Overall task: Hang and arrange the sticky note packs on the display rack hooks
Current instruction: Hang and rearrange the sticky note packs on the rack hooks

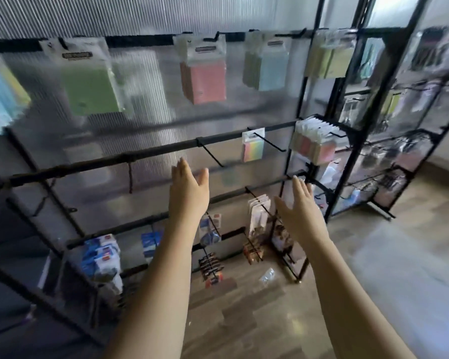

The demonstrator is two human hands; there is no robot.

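Both hands are empty, fingers straight: my left hand and right hand reach toward the display rack, where sticky note packs hang on the upper hooks.

Daylight glows through the ribbed panel; heavy motion blur smears the left, edges bend.

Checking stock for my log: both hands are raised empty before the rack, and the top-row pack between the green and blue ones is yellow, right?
Not quite: in the head view that pack is pink, not yellow. Both hands, left and right, are indeed raised and empty.
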